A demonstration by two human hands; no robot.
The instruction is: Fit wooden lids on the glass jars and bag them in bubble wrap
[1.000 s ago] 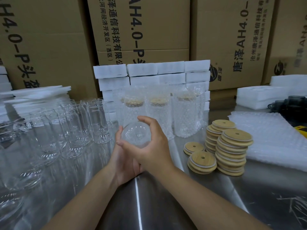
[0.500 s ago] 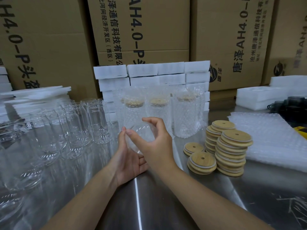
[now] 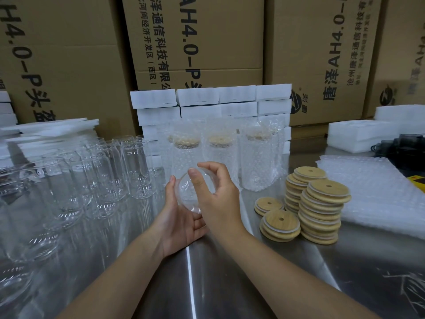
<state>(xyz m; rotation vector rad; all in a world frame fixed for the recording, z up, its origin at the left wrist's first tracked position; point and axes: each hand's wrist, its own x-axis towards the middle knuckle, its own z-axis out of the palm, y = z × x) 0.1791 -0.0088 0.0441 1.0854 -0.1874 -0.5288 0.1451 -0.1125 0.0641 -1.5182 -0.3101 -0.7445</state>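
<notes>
A clear glass jar (image 3: pixel 187 194) lies tilted between my two hands at the centre of the steel table, its round end facing me. My left hand (image 3: pixel 179 217) cups it from below and the left, thumb up along its side. My right hand (image 3: pixel 216 199) grips it from the right, thumb across its front and fingers curled over the top. Stacks of round wooden lids (image 3: pixel 322 203) with centre holes stand to the right. Three lidded jars in bubble wrap bags (image 3: pixel 220 153) stand behind my hands. A pile of flat bubble wrap bags (image 3: pixel 372 189) lies at far right.
Several bare glass jars (image 3: pixel 92 180) crowd the left side of the steel table (image 3: pixel 230 284). White foam blocks (image 3: pixel 207 104) are stacked behind the wrapped jars, more foam (image 3: pixel 358 137) at the right. Cardboard boxes (image 3: pixel 202 42) wall the back. Dark cups (image 3: pixel 404 148) sit at far right.
The jar has dropped slightly and turned in my hands. My right hand shifted round to the jar's right side with the thumb over its front, and my left hand opened beneath it.
</notes>
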